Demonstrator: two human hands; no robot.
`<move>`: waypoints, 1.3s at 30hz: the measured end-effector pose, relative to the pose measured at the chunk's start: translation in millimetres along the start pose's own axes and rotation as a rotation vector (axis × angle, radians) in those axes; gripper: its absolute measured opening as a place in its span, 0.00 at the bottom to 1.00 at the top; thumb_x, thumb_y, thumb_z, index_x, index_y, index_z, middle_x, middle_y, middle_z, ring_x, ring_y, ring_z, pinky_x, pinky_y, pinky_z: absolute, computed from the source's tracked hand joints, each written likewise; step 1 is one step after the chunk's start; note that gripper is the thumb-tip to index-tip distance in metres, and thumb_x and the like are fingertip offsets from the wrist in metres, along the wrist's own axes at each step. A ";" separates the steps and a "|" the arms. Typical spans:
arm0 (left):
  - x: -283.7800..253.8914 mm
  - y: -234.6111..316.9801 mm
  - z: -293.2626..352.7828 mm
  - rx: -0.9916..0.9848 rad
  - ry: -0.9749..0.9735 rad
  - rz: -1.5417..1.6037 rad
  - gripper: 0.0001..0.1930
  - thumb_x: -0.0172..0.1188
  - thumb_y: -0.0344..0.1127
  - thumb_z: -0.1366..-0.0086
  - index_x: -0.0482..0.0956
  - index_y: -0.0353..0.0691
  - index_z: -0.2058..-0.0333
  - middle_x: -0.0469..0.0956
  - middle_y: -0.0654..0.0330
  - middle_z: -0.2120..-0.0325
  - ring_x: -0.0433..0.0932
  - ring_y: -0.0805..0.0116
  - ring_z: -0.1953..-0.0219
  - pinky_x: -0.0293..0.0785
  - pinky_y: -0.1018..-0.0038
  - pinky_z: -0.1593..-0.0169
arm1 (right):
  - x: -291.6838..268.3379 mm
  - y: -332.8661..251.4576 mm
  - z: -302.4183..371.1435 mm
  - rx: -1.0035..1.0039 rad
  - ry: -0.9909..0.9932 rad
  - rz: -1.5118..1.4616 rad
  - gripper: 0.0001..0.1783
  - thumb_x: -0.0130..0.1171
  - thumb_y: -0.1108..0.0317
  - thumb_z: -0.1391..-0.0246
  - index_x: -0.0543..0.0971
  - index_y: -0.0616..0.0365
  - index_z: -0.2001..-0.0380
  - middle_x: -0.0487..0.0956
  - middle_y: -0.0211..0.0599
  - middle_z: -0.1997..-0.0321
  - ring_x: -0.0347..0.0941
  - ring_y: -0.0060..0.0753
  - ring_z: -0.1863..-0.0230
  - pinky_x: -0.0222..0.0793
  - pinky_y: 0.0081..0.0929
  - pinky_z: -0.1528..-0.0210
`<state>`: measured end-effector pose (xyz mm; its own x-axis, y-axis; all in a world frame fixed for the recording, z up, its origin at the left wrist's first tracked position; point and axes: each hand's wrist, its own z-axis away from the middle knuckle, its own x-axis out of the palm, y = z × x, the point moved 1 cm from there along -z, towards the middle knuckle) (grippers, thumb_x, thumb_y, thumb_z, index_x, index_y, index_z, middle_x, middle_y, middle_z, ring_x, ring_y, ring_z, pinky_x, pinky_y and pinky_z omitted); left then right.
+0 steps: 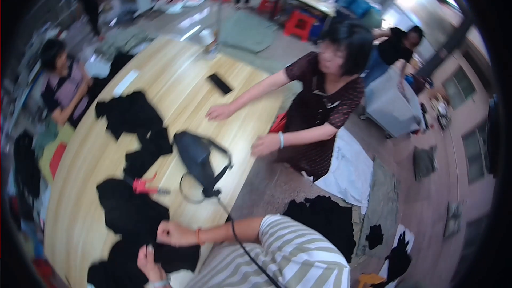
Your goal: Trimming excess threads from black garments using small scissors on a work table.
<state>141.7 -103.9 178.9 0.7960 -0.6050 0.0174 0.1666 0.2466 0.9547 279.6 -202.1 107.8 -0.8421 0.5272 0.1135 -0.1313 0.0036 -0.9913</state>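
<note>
My right hand [177, 233], with a red band at the wrist, is closed over a black cloth piece [120, 264]. Just nearer to me, my left hand [151, 264] has its fingers curled in above the same cloth. What either hand pinches is too small and blurred to make out. Beyond them another black cloth piece [128, 205] lies on the wooden table [74, 208]. At its far edge rests a red-handled tool [143, 186], its exact kind unclear. A dark bag with a strap [193, 152] sits to the right of that tool.
More black cloth [130, 114] lies further up the table, near a white strip [126, 84] and a black phone [220, 83]. Across the right edge stands a person in a dark top [320, 90], arms reaching over the table. A dark cord [240, 240] crosses my right arm.
</note>
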 end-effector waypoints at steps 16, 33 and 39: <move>-3.3 -23.9 68.7 0.194 0.298 0.103 0.05 0.61 0.21 0.41 0.79 0.33 0.65 0.78 0.68 0.70 0.73 0.83 0.67 0.70 0.85 0.60 | 18.3 -63.0 -24.5 0.467 -0.485 -0.160 0.12 0.58 0.60 0.40 0.80 0.58 0.63 0.78 0.27 0.74 0.69 0.13 0.82 0.65 0.12 0.82; 7.4 -46.6 117.4 0.155 0.283 0.127 0.05 0.60 0.23 0.40 0.80 0.34 0.64 0.77 0.70 0.73 0.71 0.85 0.70 0.68 0.86 0.66 | 37.7 -53.8 0.8 0.470 -0.658 0.017 0.09 0.61 0.70 0.44 0.78 0.64 0.62 0.78 0.28 0.74 0.73 0.14 0.79 0.68 0.12 0.80; 5.2 -51.3 115.6 0.157 0.288 0.089 0.05 0.60 0.23 0.40 0.80 0.34 0.65 0.76 0.68 0.68 0.68 0.85 0.71 0.66 0.86 0.67 | 33.7 -58.9 4.7 0.587 -0.598 -0.352 0.09 0.61 0.74 0.45 0.78 0.64 0.61 0.79 0.30 0.71 0.76 0.17 0.76 0.73 0.14 0.75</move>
<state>70.1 -207.2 164.4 0.9387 -0.3425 0.0396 0.0150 0.1553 0.9878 256.4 -188.5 170.3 -0.8125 0.0482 0.5810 -0.5398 -0.4387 -0.7185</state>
